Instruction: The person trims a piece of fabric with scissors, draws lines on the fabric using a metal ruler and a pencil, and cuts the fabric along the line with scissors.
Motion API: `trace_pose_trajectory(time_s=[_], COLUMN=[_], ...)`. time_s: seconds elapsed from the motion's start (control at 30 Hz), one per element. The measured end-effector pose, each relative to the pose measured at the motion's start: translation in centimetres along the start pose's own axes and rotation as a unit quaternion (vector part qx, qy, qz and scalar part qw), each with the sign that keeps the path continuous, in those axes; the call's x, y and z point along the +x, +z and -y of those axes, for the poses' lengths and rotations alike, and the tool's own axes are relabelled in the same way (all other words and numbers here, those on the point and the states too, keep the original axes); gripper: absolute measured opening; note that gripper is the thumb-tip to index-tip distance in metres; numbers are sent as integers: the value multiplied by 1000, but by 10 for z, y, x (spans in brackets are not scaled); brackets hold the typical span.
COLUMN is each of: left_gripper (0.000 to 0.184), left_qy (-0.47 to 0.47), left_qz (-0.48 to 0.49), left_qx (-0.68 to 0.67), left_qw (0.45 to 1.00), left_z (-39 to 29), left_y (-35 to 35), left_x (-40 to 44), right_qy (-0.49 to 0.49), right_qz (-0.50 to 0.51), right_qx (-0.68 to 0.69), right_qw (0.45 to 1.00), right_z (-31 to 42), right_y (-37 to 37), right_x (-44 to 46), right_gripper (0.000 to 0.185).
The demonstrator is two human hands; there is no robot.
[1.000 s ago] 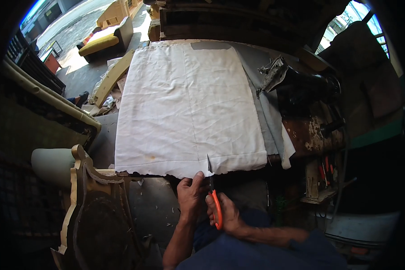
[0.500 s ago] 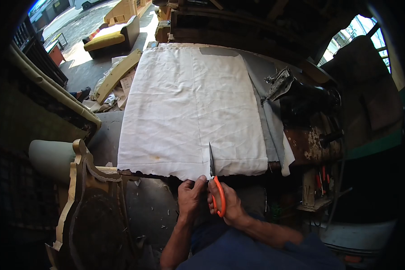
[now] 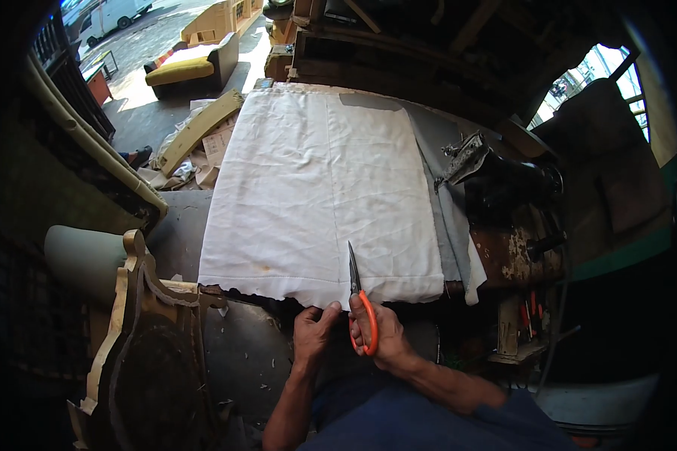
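A large white cloth [image 3: 278,188] with a seam down its middle lies spread before me, its ragged near edge hanging at the table's front. My left hand [image 3: 314,338] pinches that edge between thumb and fingers. Just to the right, my right hand [image 3: 387,338] is closed around orange-handled scissors [image 3: 365,316]. Their dark blades point away from me over the cloth, near the lower end of the seam, and look almost closed together. Both hands are close together at the cloth's front edge.
A black sewing machine [image 3: 511,177] stands on the right, beside grey fabric [image 3: 447,218]. A carved gold chair frame [image 3: 128,301] is at the lower left, near a pale green roll [image 3: 86,252]. Farther off sits a yellow-seated sofa [image 3: 180,71].
The view has tipped slightly upward, so the scene sits lower. The scissors have turned a little, and both orange loops now show. My left hand keeps its pinch on the cloth edge.
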State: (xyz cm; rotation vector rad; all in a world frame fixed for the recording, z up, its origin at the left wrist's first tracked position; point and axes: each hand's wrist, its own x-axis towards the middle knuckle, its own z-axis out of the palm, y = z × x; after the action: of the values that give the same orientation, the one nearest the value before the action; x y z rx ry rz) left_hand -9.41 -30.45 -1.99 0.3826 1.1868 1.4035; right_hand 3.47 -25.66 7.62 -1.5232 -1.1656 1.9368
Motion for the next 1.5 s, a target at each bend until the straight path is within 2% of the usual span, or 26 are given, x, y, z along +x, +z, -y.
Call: trace_pose_trajectory(time_s=[0.23, 0.37, 0.57, 0.63, 0.67, 0.7, 0.73, 0.77, 0.8, 0.83, 0.87, 0.9, 0.93, 1.03, 1.07, 1.13, 1.17, 1.3, 1.37, 1.4, 1.47, 1.5], left_gripper=[31, 34, 34, 31, 31, 30, 32, 39, 39, 40, 42, 46, 46, 53, 53, 47, 39, 42, 48, 48, 48, 48], left_qy=[5, 6, 30, -9, -7, 178, 352, 424, 424, 471, 515, 473, 474, 481, 482, 522, 511, 508, 543, 543, 495, 496], left_qz=[-8, 14, -5, -41, -41, -144, -237, -247, -245, -219, -193, -136, -140, -106, -106, -115, -112, -108, -123, -120, -113, -115], left_qx=[57, 5, 58, 160, 159, 293, 407, 421, 421, 464, 504, 541, 539, 620, 617, 626, 638, 637, 505, 505, 616, 615], left_qw=[998, 1000, 998, 986, 986, 928, 809, 763, 763, 718, 666, 682, 682, 610, 613, 568, 566, 569, 660, 661, 602, 602], left_z=[0, 7, 9, -1, -4, -4, -1, 5, 2, -5, -8, 2, 11, 31, 35, 33, 33, 26, 36, 25, 5, 4], left_y=[-2, -5, -8, -9, -5, 3, 7, 8, 14, 22, 28, 30, 29, 30, 28, 24, 23, 21, 19, 24, 35, 38], left_x=[1, 6, 9, 1, -6, -15, -22, -27, -25, -24, -24, -18, -11, 4, 9, 13, 14, 14, 24, 20, 14, 14], right_qy=[5, 14, 8, 5, 20, 36, 35, 64, 94, 99, 102, 104, 104, 112, 112, 102, 110, 144, 153, 162, 164, 168], right_qz=[6, 7, 19, 26, 30, 33, 32, 34, 36, 69, 56, 60, 62, 88, 86, 76, 63, 91, 99, 112, 130, 132], right_qx=[12, 11, 9, -6, 3, 13, 13, 20, 28, 37, 7, 3, -2, -10, -13, -5, 8, -43, -61, -86, -97, -88], right_qw=[1000, 1000, 1000, 1000, 999, 999, 999, 997, 994, 992, 993, 993, 993, 990, 990, 992, 992, 984, 981, 977, 973, 973], right_z=[18, 27, 38, 41, 47, 54, 63, 74, 82, 86, 93, 95, 95, 100, 100, 100, 105, 116, 125, 127, 129, 128], right_y=[-1, 1, 0, -1, -1, 0, 0, -1, -3, -10, -14, -18, -22, -29, -29, -20, -15, -32, -44, -48, -50, -50], right_x=[14, 16, 29, 28, 26, 24, 22, 21, 21, 26, 25, 29, 34, 43, 42, 38, 33, 32, 32, 31, 33, 35], right_gripper=[66, 64, 64, 65, 63, 61, 61, 59, 57, 55, 55, 55, 55, 53, 53, 52, 51, 54, 56, 57, 60, 61])
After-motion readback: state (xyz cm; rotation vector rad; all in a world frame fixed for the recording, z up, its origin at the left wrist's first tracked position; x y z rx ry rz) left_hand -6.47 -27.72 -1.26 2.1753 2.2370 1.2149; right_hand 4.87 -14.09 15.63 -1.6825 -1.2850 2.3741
